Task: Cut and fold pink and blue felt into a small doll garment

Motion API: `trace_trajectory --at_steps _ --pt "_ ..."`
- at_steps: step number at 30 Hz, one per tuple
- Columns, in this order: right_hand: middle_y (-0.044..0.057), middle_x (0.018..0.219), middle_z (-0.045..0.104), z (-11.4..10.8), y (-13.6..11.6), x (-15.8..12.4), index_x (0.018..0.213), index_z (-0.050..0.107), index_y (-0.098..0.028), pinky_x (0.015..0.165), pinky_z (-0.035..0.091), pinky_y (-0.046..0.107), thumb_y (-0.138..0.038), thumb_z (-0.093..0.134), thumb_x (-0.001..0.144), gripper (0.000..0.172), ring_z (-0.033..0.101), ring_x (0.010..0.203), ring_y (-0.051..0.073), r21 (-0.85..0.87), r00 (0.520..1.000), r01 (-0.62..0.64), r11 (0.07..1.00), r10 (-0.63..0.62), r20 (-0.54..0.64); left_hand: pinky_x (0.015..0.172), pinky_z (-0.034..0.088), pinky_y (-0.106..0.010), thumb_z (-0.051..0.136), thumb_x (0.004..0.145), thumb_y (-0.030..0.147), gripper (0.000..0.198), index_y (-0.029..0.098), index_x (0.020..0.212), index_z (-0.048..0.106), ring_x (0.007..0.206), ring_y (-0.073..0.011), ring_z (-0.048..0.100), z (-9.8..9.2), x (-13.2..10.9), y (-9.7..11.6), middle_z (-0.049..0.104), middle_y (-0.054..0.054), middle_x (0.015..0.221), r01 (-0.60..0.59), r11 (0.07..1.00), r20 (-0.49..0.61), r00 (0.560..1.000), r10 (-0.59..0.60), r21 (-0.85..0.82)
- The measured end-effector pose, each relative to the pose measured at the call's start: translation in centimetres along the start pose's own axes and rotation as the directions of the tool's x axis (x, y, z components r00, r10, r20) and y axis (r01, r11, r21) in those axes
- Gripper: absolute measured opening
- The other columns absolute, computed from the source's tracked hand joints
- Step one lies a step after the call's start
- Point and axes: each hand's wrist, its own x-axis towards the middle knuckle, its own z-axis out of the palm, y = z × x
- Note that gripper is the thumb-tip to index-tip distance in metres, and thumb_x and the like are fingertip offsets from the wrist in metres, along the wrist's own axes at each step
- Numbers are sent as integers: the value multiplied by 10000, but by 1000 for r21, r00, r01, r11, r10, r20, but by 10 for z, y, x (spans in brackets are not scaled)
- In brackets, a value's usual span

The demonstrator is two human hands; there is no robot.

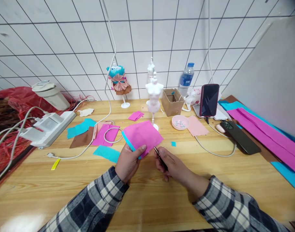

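Pinching a pink paper sheet (144, 135) over the bench (147, 203), the left hand (128, 162) grips its lower edge; the right hand (173, 167) clasps a thin dark tool (159, 156).

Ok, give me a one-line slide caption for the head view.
Left hand holds pink paper over a wooden table; right hand holds a slim dark tool.

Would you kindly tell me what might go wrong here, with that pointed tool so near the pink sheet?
The dark pointed tool in the right hand sits close to the left hand, which pinches the pink sheet; a slip might nick a finger. The sheet is held by its near edge only, so it may tear or crease. The white mannequin stands just behind it and could be knocked.
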Motion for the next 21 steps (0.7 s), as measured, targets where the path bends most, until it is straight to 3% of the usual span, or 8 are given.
trace_trajectory --at_steps 21 --pt "-119 550 351 3 -2 0 840 376 -235 325 317 173 -761 347 826 526 282 351 44 -34 997 -32 999 30 -69 744 513 -226 845 606 175 491 224 1015 579 762 -124 637 0 -1 -3 697 24 887 27 994 -52 998 -21 106"
